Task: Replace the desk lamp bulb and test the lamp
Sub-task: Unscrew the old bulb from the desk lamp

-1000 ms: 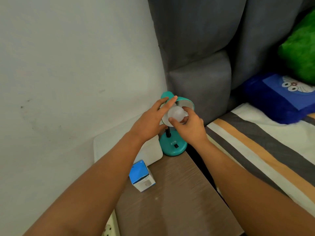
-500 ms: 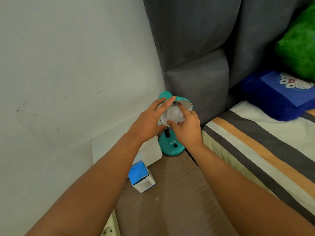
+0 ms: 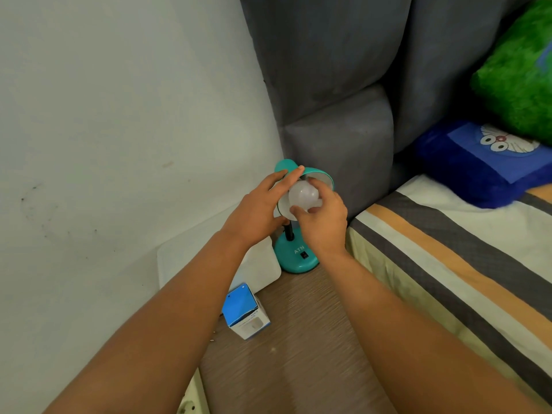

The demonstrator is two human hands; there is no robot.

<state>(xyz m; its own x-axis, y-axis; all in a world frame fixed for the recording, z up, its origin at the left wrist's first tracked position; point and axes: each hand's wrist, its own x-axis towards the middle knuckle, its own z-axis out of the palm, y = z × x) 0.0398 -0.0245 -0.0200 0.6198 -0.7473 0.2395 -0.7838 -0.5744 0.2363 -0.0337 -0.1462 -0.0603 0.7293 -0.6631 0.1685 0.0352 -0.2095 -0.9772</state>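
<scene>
Teal lamp shade (image 3: 321,174) steadied by the flat left hand (image 3: 259,211); right hand (image 3: 322,218) grips the bulb (image 3: 303,194) at its rim.

A small teal desk lamp (image 3: 295,258) with a round base marked "ATN" stands at the far end of a brown wood-grain bedside table (image 3: 301,354), its shade turned toward the camera; the left hand (image 3: 257,210) rests with straight fingers along the shade's left rim, while the right hand (image 3: 324,219) pinches a frosted white globe bulb (image 3: 303,195) at the shade's mouth. A blue-and-white cardboard bulb box (image 3: 246,312) stands nearer on the table, beside a white rounded object (image 3: 260,264). To the right lie a striped bedsheet (image 3: 448,249), a grey upholstered headboard (image 3: 337,85), a blue cartoon pillow (image 3: 478,162) and a green plush cushion (image 3: 519,73).
</scene>
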